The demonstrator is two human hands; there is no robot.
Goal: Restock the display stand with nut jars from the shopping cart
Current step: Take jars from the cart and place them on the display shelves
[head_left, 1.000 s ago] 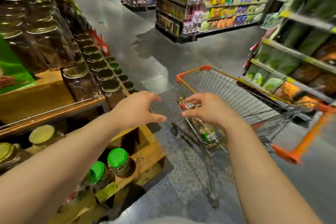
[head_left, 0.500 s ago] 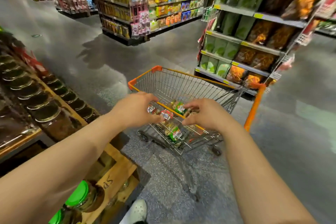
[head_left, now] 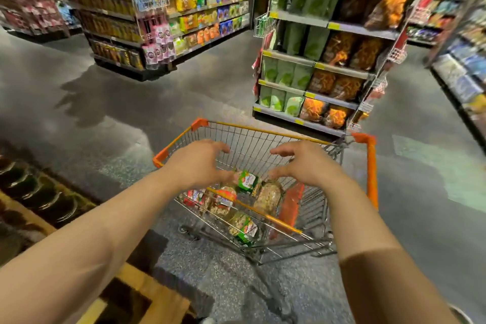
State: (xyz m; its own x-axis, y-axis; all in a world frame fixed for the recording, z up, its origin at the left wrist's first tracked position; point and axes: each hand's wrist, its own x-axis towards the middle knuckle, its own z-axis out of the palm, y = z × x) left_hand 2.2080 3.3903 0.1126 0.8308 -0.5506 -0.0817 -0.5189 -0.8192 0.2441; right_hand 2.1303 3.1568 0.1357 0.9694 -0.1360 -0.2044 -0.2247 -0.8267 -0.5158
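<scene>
Bare hands over the cart basket: left hand and right hand both spread, fingers loosely curved, gripping nothing. Below them, clear plastic nut jars with green and red labels lie on their sides in the orange-trimmed wire shopping cart. Wooden display stand with dark-lidded jars sits at left, beside the cart.

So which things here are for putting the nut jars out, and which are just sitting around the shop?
For the job:
- shopping cart
- nut jars lying in the cart
- left hand and right hand, both open over the cart, holding nothing
- display stand, bottom left

Just there:
- snack shelf behind the cart
- far aisle shelves
</scene>
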